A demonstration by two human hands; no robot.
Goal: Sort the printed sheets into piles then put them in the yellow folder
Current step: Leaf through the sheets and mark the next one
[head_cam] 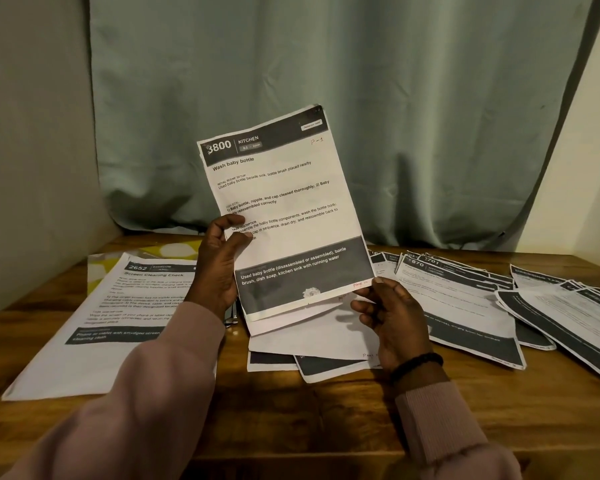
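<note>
Pinching the white printed "Wash baby bottle" sheets (284, 216), left hand (219, 268) thumb over the edge, right hand (392, 317) fingertips at the corner; loose sheets behind the fingers could slip onto the wooden table (291, 410).

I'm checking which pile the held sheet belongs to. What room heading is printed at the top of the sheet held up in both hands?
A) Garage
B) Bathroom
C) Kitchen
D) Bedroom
C: the held sheet, gripped by the left hand and pinched at its lower corner by the right hand, reads "3800 KITCHEN, Wash baby bottle" in its dark header.
</note>
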